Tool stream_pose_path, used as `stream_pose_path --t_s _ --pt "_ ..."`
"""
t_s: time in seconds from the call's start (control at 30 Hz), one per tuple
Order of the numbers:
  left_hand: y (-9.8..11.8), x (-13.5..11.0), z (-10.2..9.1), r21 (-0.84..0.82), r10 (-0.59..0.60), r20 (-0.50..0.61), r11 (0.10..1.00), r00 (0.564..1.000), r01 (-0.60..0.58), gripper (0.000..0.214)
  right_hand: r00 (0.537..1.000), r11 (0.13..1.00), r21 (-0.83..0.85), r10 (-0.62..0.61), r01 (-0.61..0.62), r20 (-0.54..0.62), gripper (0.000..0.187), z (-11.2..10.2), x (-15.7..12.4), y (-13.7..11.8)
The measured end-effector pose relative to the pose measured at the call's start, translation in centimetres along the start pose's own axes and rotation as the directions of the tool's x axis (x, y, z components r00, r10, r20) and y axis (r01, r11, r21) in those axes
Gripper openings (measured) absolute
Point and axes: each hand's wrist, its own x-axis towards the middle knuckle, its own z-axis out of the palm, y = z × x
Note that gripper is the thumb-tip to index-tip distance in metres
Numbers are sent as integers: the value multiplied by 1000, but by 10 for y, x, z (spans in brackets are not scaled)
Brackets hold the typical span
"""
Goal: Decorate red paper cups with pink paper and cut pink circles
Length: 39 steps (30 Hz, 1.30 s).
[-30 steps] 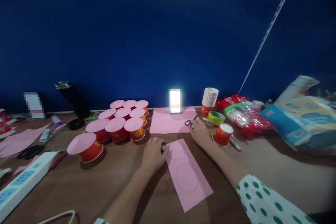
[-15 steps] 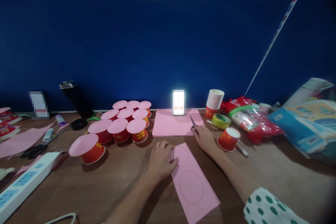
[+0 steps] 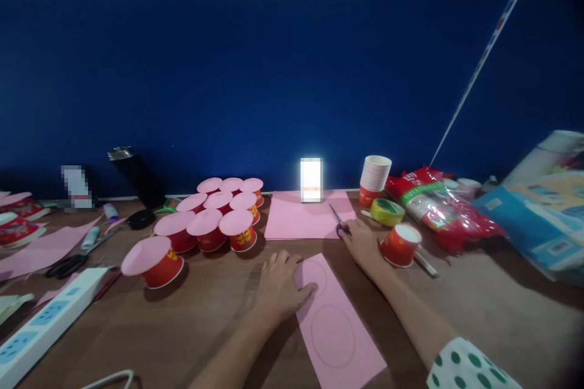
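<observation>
My left hand (image 3: 279,284) rests on the near left corner of a pink paper strip (image 3: 337,328) with two circles drawn on it, fingers loosely curled on the sheet. My right hand (image 3: 362,243) is closed around the handles of small scissors (image 3: 339,221), whose blades point away over a stack of pink sheets (image 3: 301,221). A red paper cup (image 3: 400,245) stands just right of that hand.
Several upturned red cups capped with pink discs (image 3: 214,219) cluster at the left. A lit phone (image 3: 311,180), a cup stack (image 3: 375,177), yellow-green tape (image 3: 387,211) and a red packet (image 3: 438,206) line the back. A power strip (image 3: 41,328) and black scissors (image 3: 68,262) lie far left.
My right hand has closed on the small scissors and lifted them, blades now pointing away. My left hand slid slightly further onto the pink strip.
</observation>
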Motion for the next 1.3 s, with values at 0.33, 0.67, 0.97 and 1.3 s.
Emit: stream_pose_path --t_s 0.33,0.67,0.97,1.3 --pt "0 -1 -6 -96 55 32 994 998 -52 29 999 994 -107 -13 16 34 17 -9 -9 0" --pt "-3 0 -5 -242 0 35 970 999 8 37 975 983 122 111 -137 194 20 -20 -9 5" --pt "-5 1 -12 -229 58 84 973 995 -37 29 981 985 141 70 -97 181 33 -9 -10 5" --pt "-15 3 -10 -479 37 81 878 996 6 43 995 897 434 38 -77 98 36 2 -5 12"
